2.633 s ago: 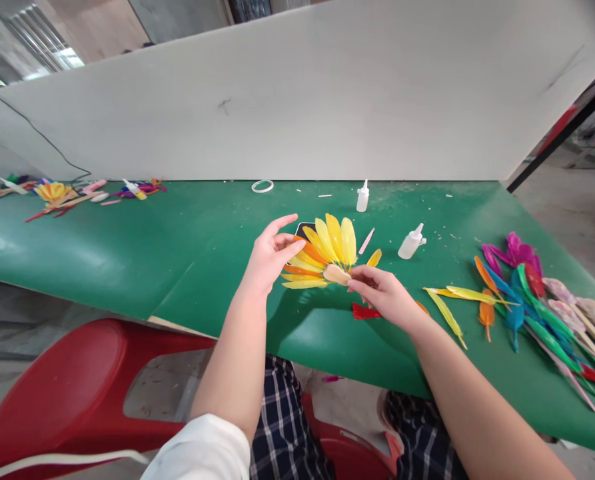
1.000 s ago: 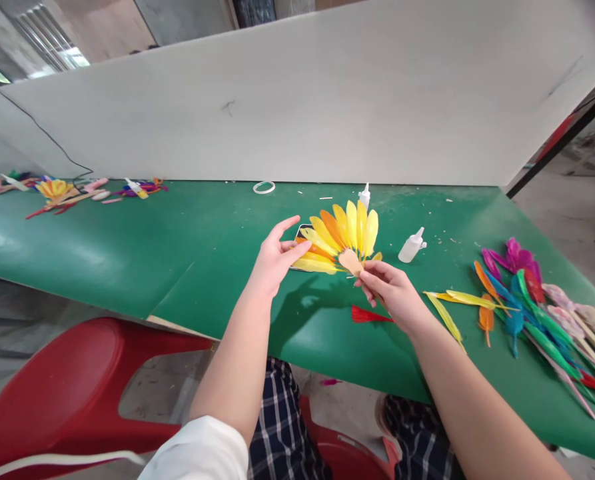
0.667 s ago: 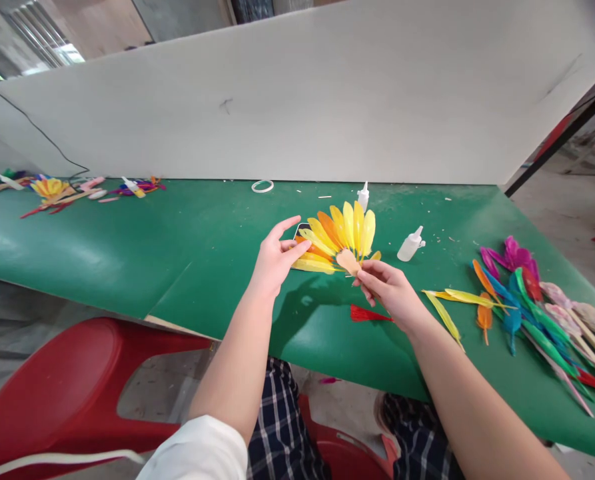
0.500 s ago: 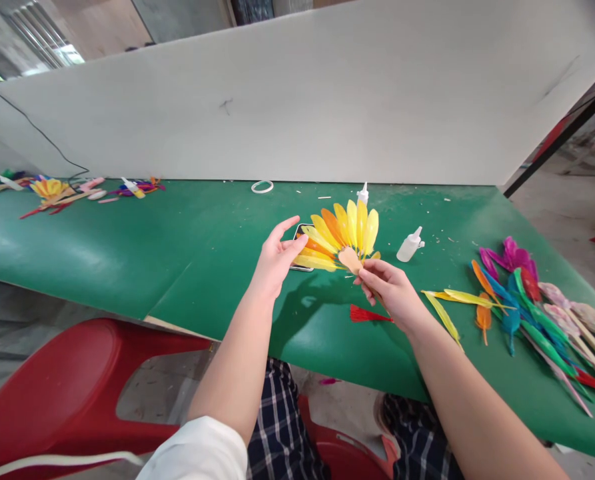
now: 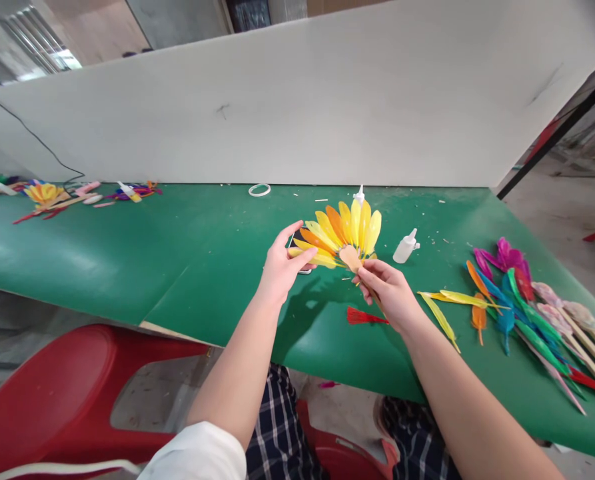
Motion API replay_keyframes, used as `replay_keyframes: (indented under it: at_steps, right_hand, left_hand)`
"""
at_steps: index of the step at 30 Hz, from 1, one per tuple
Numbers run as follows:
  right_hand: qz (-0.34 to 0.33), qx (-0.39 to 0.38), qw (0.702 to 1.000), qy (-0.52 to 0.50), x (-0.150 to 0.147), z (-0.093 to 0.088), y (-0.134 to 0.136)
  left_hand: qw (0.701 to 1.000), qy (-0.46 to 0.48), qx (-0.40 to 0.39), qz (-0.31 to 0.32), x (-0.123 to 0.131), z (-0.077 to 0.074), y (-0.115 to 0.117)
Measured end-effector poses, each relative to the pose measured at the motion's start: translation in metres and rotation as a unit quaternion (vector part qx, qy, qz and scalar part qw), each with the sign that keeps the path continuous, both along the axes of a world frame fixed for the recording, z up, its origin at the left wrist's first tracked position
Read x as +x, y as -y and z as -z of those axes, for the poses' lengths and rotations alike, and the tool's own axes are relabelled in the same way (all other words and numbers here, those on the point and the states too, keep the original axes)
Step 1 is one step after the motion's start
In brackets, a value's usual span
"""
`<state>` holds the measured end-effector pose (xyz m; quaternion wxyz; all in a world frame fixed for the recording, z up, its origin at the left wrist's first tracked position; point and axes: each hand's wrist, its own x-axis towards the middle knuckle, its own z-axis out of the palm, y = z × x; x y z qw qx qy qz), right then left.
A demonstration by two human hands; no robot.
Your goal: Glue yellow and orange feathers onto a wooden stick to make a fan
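A fan of yellow and orange feathers [image 5: 344, 227] is held up above the green table, its quills meeting at a tan rounded wooden piece [image 5: 350, 258]. My right hand [image 5: 384, 287] is closed around the handle below that piece. At the fan's left edge, my left hand [image 5: 287, 263] pinches the lowest yellow feather between thumb and fingers. Behind this hand and the feathers lies a phone [image 5: 304, 271], mostly covered. A red tassel [image 5: 364, 316] rests on the table beneath my right hand.
White glue bottles stand behind the fan [image 5: 360, 195] and right of it [image 5: 406, 247]. Loose yellow feathers [image 5: 442, 313], colourful feathers [image 5: 514, 307] and wooden-handled pieces [image 5: 577, 327] lie at right. A white ring [image 5: 260, 190] sits near the white partition [image 5: 287, 107]. A red stool [image 5: 52, 393] stands left.
My left hand has closed its thumb and fingers onto the fan's left edge feather, where before they were spread around it. My right hand keeps its hold on the handle.
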<state>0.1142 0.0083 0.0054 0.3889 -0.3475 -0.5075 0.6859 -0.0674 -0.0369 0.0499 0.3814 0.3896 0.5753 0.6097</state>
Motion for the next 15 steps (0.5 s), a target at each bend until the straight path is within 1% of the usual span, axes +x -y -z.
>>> replay_keyframes:
  at_steps: [2, 4, 6, 8, 9, 10, 11, 12, 13, 15]
  right_hand:
    - [0.000, -0.001, 1.000, 0.000, 0.000, -0.001, 0.000]
    - [0.002, 0.003, 1.000, 0.003, 0.000, -0.001, 0.000]
    - [0.012, 0.015, 1.000, 0.005, 0.000, 0.000, 0.000]
    - [0.029, 0.038, 0.999, 0.015, -0.001, 0.001, 0.000]
    - [0.042, 0.058, 0.997, 0.025, -0.001, 0.001, 0.000]
    - [0.057, 0.088, 0.994, 0.041, -0.001, 0.001, 0.000]
    - [0.073, 0.125, 0.987, 0.066, -0.001, 0.001, 0.001]
    - [0.090, 0.170, 0.977, 0.096, -0.002, 0.000, 0.003]
    - [0.109, 0.219, 0.961, 0.131, -0.002, -0.001, 0.005]
    - [0.147, 0.309, 0.918, 0.200, -0.003, -0.002, 0.011]
  left_hand:
    - [1.000, 0.002, 0.001, 0.004, -0.001, 0.001, -0.001]
    - [1.000, -0.001, 0.023, -0.005, -0.003, 0.003, -0.002]
    - [0.995, -0.030, 0.071, -0.055, -0.005, 0.006, -0.003]
    - [0.980, -0.083, 0.121, -0.131, -0.004, 0.009, -0.003]
    - [0.972, -0.110, 0.134, -0.156, -0.002, 0.010, -0.003]
    - [0.969, -0.128, 0.137, -0.160, 0.002, 0.012, -0.002]
    - [0.972, -0.135, 0.132, -0.138, 0.008, 0.013, -0.001]
    - [0.980, -0.134, 0.118, -0.088, 0.015, 0.015, -0.001]
    - [0.986, -0.125, 0.105, -0.033, 0.023, 0.017, 0.000]
    - [0.991, -0.081, 0.078, 0.075, 0.042, 0.022, 0.002]
